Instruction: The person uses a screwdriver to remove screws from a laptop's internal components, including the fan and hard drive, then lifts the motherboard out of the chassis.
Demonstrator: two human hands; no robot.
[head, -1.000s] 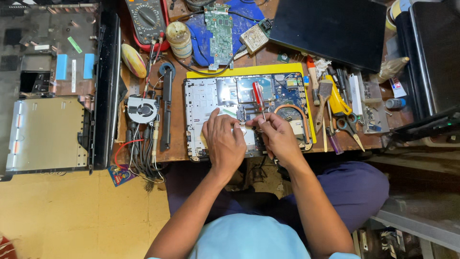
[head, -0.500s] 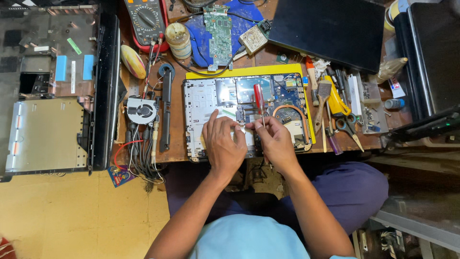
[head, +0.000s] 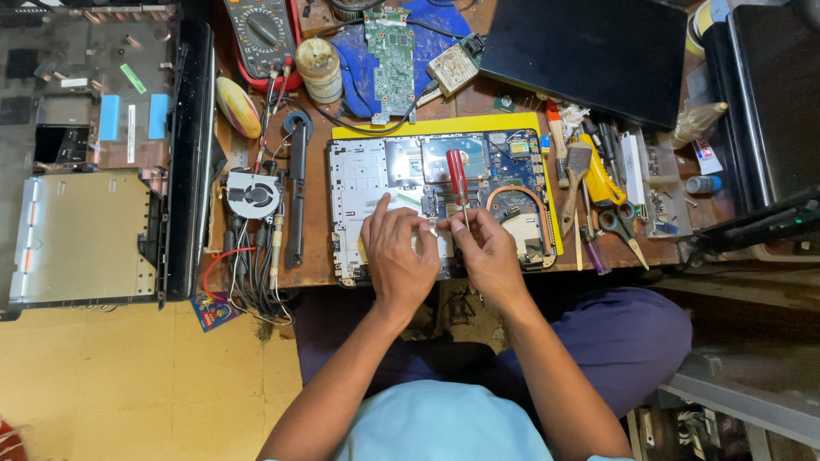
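Working on an opened laptop base, head view only:

Left hand: left hand [head: 399, 254] rests flat-ish on the laptop base [head: 376, 175], fingers curled, fingertips pinching something small at the board; cannot tell what.
Right hand: right hand [head: 489, 250] closed around the lower shaft of a red-handled screwdriver [head: 458, 177], handle pointing away from the person.
Task's thing: laptop base lies directly under both hands on a yellow mat [head: 444, 126], near the worktop [head: 312, 256] edge.
Done, as judged: cover off, board and copper heat pipe [head: 517, 192] exposed; cooling fan [head: 254, 194] already out, lying well left of the left hand.
Left, as judged: board remains seated; fasteners near the fingertips appear in progress.
Around: multimeter [head: 264, 34] and a loose green circuit board [head: 392, 60] beyond the hands; scissors [head: 619, 224] and brush [head: 576, 171] right of the right hand.
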